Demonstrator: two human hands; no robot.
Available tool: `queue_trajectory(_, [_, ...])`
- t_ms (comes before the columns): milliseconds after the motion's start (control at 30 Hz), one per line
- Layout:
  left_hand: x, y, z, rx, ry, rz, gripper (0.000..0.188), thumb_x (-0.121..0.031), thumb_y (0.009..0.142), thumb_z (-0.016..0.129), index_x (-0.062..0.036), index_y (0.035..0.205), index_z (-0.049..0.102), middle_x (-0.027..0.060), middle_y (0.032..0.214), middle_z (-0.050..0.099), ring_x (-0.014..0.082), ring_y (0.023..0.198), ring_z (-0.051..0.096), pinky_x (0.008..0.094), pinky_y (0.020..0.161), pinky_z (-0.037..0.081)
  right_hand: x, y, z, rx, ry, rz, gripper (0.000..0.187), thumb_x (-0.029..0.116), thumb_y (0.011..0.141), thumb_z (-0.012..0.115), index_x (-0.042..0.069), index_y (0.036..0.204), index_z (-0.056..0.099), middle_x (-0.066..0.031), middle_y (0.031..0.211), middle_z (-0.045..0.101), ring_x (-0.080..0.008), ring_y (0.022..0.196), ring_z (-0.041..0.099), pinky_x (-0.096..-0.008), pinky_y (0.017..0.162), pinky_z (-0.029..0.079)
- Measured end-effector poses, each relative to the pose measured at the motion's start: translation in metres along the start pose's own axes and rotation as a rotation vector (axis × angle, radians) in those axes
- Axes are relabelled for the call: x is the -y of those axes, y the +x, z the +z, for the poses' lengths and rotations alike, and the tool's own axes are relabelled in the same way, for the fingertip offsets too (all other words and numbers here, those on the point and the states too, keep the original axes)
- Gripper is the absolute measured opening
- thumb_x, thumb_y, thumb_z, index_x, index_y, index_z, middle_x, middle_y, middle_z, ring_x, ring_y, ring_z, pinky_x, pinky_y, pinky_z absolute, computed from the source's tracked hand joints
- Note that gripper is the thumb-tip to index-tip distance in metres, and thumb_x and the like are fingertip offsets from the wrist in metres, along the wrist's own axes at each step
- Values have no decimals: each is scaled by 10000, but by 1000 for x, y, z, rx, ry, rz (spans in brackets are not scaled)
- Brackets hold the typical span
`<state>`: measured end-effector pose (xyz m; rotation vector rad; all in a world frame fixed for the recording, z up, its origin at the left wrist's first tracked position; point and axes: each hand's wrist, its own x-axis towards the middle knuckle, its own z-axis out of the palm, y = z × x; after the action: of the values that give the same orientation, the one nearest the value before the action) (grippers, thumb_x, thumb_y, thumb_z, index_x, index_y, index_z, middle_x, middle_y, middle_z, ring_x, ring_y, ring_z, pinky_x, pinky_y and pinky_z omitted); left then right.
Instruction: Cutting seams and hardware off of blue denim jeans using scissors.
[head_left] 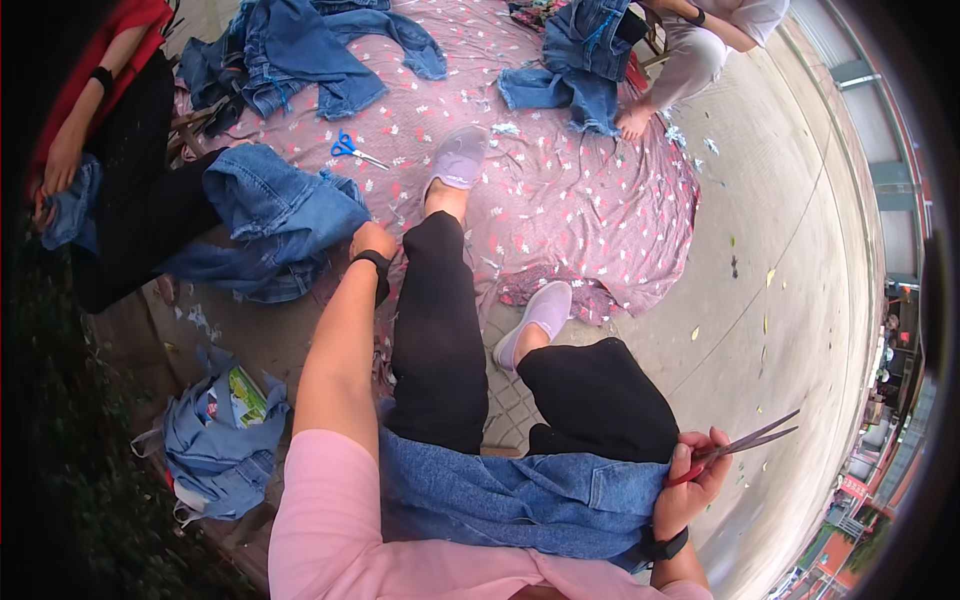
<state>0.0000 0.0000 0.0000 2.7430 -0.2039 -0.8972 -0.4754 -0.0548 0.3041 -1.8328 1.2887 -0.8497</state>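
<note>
In my right hand (694, 478) is a pair of scissors (752, 440) with red handles; its dark blades point away to the right, slightly apart. A piece of blue denim (500, 495) lies across my lap beside that hand. My left hand (372, 240) reaches forward past my knee, its fingers curled closed. It meets the edge of the blue jeans (275, 205) that drape over the lap of a person on the left. Whatever lies inside its fingers is hidden.
A pink flowered cloth (590, 220) covers the ground ahead, with blue-handled scissors (358, 150) on it. Jeans (300, 50) are heaped at the far side. Another person (700, 50) sits far right with more denim (575, 80). A denim bag (220, 440) stands at my left.
</note>
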Motion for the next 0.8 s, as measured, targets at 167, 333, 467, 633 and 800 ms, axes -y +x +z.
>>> queue_trajectory(167, [-14, -10, 36, -34, -229, 413, 308, -207, 850, 564, -19, 1092, 602, 196, 1047, 637, 349, 1012, 596, 404, 892, 461, 3, -5, -5, -37, -43, 26, 408, 20, 869, 572, 38, 1238, 399, -73, 991, 557, -136, 899, 514, -262, 831, 402])
queue_trajectory(333, [-40, 20, 46, -206, -309, 752, 439, -107, 843, 530, -55, 1277, 496, 221, 1194, 564, 348, 1143, 525, 397, 979, 403, 1, -1, 4, -41, -24, 27, 412, 33, 873, 579, 32, 1241, 395, -75, 993, 556, -139, 898, 516, -266, 829, 403])
queue_trajectory(467, [-33, 41, 57, 159, -373, 678, 498, -20, 814, 463, -61, 1310, 478, 225, 1233, 541, 336, 1150, 526, 371, 976, 402, 5, -1, 3, -25, -38, 29, 418, 39, 872, 585, 32, 1244, 394, -73, 991, 556, -136, 893, 514, -262, 822, 402])
queue_trajectory(633, [-31, 26, 54, 342, -411, 559, 501, 18, 803, 443, -85, 1289, 512, 213, 1226, 549, 314, 1143, 538, 350, 949, 418, 5, -1, 2, -39, -49, 15, 410, 32, 868, 585, 34, 1235, 402, -70, 985, 555, -131, 882, 511, -258, 813, 402])
queue_trajectory(800, [-24, -1, 42, 249, -250, 780, 479, 34, 803, 435, -99, 1249, 550, 202, 1156, 591, 331, 1099, 553, 361, 922, 431, 7, 0, 5, -17, -29, -14, 396, 11, 870, 574, 34, 1230, 409, -65, 983, 553, -128, 876, 509, -254, 815, 403])
